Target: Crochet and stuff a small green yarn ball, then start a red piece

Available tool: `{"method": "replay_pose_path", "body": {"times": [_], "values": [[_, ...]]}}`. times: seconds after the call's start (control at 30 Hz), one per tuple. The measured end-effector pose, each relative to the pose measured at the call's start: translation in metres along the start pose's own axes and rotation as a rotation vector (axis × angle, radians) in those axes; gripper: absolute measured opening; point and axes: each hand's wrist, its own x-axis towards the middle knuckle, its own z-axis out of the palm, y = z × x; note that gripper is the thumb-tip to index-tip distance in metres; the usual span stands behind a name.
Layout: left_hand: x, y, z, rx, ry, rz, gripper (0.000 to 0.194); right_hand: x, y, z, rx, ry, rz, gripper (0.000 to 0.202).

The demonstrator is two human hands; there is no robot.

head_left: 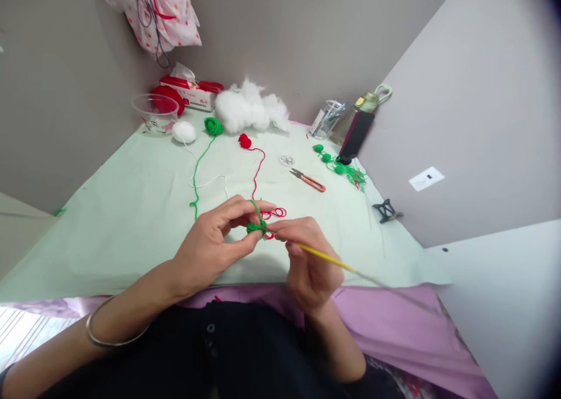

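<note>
Between thumb and fingers, my left hand (214, 238) pinches a small green crochet piece (255, 228), with a strand of green yarn looped over a finger. My right hand (313, 259) grips a crochet hook with a yellow handle (324, 255); its tip meets the green piece and is partly hidden by the fingers. Loose red yarn (277, 212) lies curled just beyond the hands. A green yarn ball (213, 126) sits farther back, its strand trailing toward my left hand. Red yarn also runs from a small red bundle (245, 141) down to the hands.
White stuffing (249, 107), a tissue box (188, 92), a clear tub (154, 115) and a white yarn ball (184, 132) stand at the back. To the right lie orange thread snips (309, 180), green crocheted balls (326, 158), a phone (357, 134) and a bottle (367, 102).
</note>
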Motion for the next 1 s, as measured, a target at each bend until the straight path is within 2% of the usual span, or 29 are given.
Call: {"method": "replay_pose_path", "body": {"times": [0.07, 0.13, 0.23, 0.33, 0.43, 0.6, 0.8, 1.0], "values": [[0.0, -0.001, 0.0, 0.02, 0.021, 0.022, 0.033, -0.002, 0.0, 0.001, -0.068, -0.01, -0.075, 0.022], [0.0, -0.002, -0.003, -0.043, -0.008, -0.024, 0.034, -0.003, 0.0, 0.003, -0.013, 0.026, -0.046, 0.021], [0.002, -0.006, -0.007, -0.215, -0.112, -0.113, 0.036, 0.0, 0.0, 0.006, 0.269, 0.134, 0.189, 0.021], [0.002, -0.007, -0.009, -0.308, -0.164, -0.124, 0.039, 0.005, 0.002, 0.009, 0.546, 0.17, 0.429, 0.02], [0.001, -0.006, -0.007, -0.349, -0.165, -0.142, 0.041, 0.009, 0.003, 0.01, 0.693, 0.183, 0.53, 0.02], [0.0, -0.003, -0.004, -0.414, -0.131, -0.192, 0.04, 0.012, 0.003, 0.01, 0.774, 0.197, 0.589, 0.02], [0.0, -0.003, -0.006, -0.405, -0.129, -0.185, 0.037, 0.011, 0.003, 0.009, 0.821, 0.185, 0.624, 0.022], [0.0, -0.007, -0.006, -0.378, -0.135, -0.146, 0.039, 0.008, 0.002, 0.006, 0.725, 0.159, 0.543, 0.021]]}}
